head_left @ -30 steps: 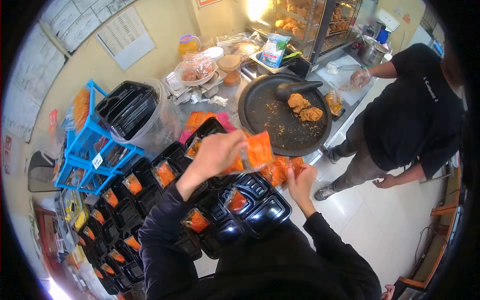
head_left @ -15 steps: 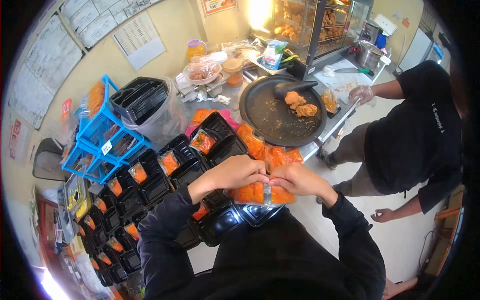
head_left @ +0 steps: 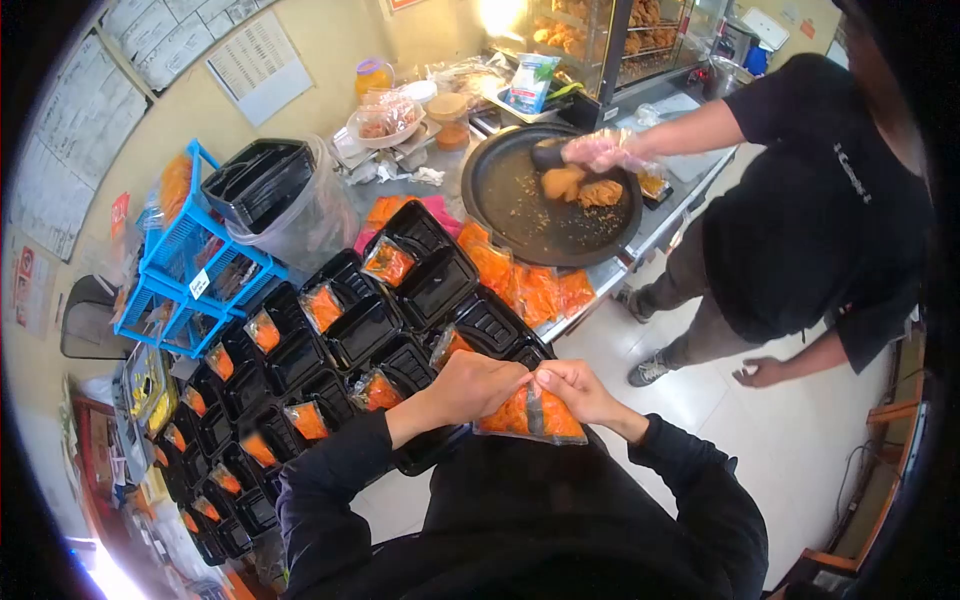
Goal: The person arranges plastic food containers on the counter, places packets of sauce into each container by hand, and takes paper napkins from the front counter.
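Observation:
Two joined clear packets of orange food point(head_left: 528, 418) hang from my pinched fingers, close in front of my body. My left hand point(head_left: 462, 388) grips their top edge, and my right hand point(head_left: 580, 388) pinches the same edge beside it; the fingertips nearly touch. Just beyond my hands lie rows of black plastic trays point(head_left: 368, 330), many with one orange packet in a small compartment. More orange packets point(head_left: 535, 290) rest on the counter between the trays and the round stone dish.
A co-worker's gloved hand point(head_left: 605, 150) holds the pestle in the stone dish point(head_left: 500, 210), near fried chicken pieces point(head_left: 600, 193). At the left stand a blue rack point(head_left: 185, 270) and a clear tub point(head_left: 320, 225) with stacked black lids. A glass cabinet point(head_left: 650, 40) is behind.
My hands came together on the joined packets, which were first held up by my left hand; they now hang lower. The co-worker's gloved hand moved from the counter to the pestle.

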